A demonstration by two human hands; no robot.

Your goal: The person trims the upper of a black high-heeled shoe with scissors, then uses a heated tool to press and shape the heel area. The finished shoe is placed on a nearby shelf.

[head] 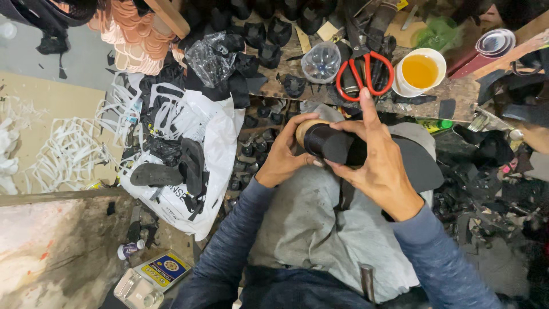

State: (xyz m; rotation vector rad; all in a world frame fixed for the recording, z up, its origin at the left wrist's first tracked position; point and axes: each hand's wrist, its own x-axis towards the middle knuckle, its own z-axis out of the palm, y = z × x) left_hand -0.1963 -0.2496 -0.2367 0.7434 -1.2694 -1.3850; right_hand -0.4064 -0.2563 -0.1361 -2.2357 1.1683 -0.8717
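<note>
Both hands clamp one item over my lap: left hand [284,155] cups the tan toe end of a wooden shoe last [307,127], right hand [374,163] presses a black upper piece [330,143] around it. Long axis runs left to right, toe toward my left hand. Beyond, on the cluttered bench [457,91]: red-handled scissors [366,74]; white cup [420,71] holding amber liquid, likely glue; clear plastic tub [320,62], contents unclear.

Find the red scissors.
The red scissors lie on the bench at upper centre-right of the head view, between a clear plastic bottle and a white cup of amber liquid, just beyond the right hand.
</note>
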